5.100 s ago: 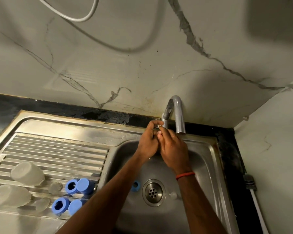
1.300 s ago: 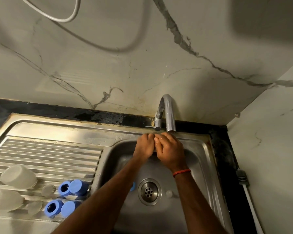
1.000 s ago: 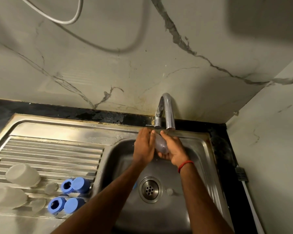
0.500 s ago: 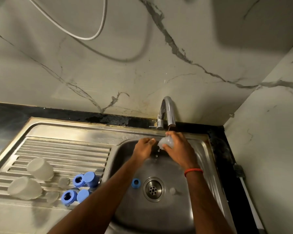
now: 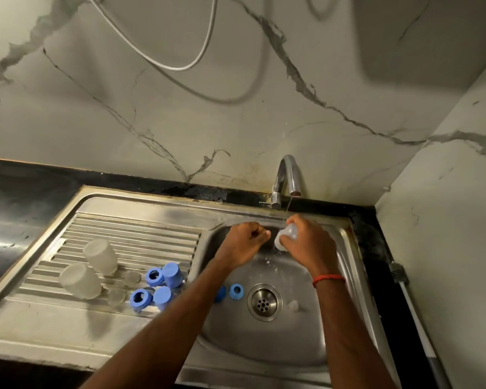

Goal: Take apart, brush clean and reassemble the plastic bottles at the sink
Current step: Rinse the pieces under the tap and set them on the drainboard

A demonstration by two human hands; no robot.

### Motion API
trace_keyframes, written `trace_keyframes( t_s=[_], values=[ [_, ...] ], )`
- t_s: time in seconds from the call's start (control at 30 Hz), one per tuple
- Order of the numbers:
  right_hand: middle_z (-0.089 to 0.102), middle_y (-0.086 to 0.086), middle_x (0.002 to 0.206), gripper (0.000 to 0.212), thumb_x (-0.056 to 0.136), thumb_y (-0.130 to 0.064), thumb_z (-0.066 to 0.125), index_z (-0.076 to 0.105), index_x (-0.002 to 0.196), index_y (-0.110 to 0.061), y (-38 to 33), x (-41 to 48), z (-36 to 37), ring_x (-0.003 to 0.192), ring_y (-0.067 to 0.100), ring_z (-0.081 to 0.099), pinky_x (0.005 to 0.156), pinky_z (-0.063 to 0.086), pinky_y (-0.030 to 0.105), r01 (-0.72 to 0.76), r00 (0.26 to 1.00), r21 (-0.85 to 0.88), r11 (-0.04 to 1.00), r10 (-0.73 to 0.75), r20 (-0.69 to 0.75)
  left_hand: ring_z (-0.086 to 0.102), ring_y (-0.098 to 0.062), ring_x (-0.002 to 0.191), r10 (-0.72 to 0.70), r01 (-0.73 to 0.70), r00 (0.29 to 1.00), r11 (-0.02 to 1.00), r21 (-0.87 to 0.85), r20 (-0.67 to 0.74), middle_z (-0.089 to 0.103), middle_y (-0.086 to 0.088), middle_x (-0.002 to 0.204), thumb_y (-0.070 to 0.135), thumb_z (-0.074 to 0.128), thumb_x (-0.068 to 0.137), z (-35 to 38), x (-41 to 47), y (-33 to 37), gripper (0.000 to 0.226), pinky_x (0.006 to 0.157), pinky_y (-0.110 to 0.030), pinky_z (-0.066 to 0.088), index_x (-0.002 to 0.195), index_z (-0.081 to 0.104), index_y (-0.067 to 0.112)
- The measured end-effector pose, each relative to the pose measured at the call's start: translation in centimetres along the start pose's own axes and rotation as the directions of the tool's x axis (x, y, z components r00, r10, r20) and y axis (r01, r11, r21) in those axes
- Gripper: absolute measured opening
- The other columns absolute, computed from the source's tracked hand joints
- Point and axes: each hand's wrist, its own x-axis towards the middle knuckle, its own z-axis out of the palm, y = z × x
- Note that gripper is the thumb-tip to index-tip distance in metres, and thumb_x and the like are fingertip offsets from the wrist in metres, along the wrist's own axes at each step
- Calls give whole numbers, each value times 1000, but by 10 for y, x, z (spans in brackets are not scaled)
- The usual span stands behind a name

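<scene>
My right hand (image 5: 306, 245) grips a small translucent bottle body (image 5: 285, 237), tilted under a thin stream of water from the chrome tap (image 5: 288, 175). Just to its left, over the basin, my left hand (image 5: 243, 242) has its fingers curled; whether they hold anything is hidden. On the drainboard (image 5: 129, 228) lie two more translucent bottle bodies (image 5: 100, 256) (image 5: 80, 280), several blue caps (image 5: 163, 275) and two small clear discs (image 5: 132, 277). A blue ring cap (image 5: 236, 291) and a clear disc (image 5: 293, 305) lie in the basin beside the drain (image 5: 263, 302).
The steel sink (image 5: 345, 265) sits in a corner against marble walls. A black counter strip (image 5: 26, 186) runs behind it. A white cable (image 5: 163, 60) hangs on the back wall, and a grey hose (image 5: 407, 293) runs down the right side.
The hands have come apart: my right hand now holds the bottle alone under the running water, and my left hand has drawn a little to the left. The camera has tilted slightly.
</scene>
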Motion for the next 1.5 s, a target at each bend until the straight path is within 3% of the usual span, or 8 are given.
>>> trace_keyframes(
  t_s=[0.17,0.33,0.47,0.57,0.9,1.0,1.13,1.5],
  values=[
    [63,5,121,43,86,-42,69,54,124,-29,-12,-5,-9,104,26,61,76,42,29,-17,994,-10,1000,18,106,61,-5,75,87,-86,996,993,76,-10,66,5,82,33,58,100,-12,-11,6,18,68,-15,40,92,68,21],
    [65,5,113,52,84,-56,70,54,123,-27,-32,-11,-12,100,24,62,71,42,28,21,1000,0,1000,-21,2,62,-6,83,183,-179,983,977,119,-19,70,6,92,28,61,98,-28,-23,5,13,79,-23,51,98,72,20],
    [66,6,118,59,83,-61,67,56,128,-24,-49,-14,-8,105,25,62,74,40,29,14,993,-63,998,-7,116,62,-13,88,199,-186,979,965,186,-51,70,-1,97,28,62,98,-41,-37,-4,16,86,-35,52,103,70,16],
    [66,7,117,57,83,-56,71,55,127,-24,-61,-14,-5,104,26,62,77,47,32,39,997,4,999,-39,69,62,-17,96,229,-211,972,947,242,-48,70,-6,105,27,60,100,-54,-49,-10,20,90,-36,50,110,69,13],
    [54,9,132,55,85,-35,75,49,133,-33,-152,8,-18,115,30,55,91,50,41,155,976,140,978,-173,129,55,-21,119,161,-115,976,952,285,-143,67,-1,125,38,60,98,-132,-50,-52,31,102,-43,45,123,67,21],
    [52,8,137,63,82,-33,78,45,135,-30,-189,13,-14,120,30,53,97,48,42,196,967,150,969,-216,138,56,-22,120,155,-94,968,953,287,-199,68,1,124,44,56,98,-162,-49,-69,32,101,-44,46,120,68,25],
    [50,5,133,61,80,-31,80,47,132,-29,-236,17,3,116,29,55,90,46,32,231,957,130,964,-250,150,56,-19,120,115,-48,960,965,256,-254,67,3,125,39,60,97,-202,-50,-99,28,100,-46,48,121,65,27],
    [47,0,140,69,77,-23,81,45,136,-36,-317,22,90,125,23,48,103,46,41,343,865,148,928,-373,336,56,-18,118,-5,84,960,959,269,-281,65,2,128,32,57,101,-263,-73,-187,26,99,-45,51,126,62,29]
  ],
)
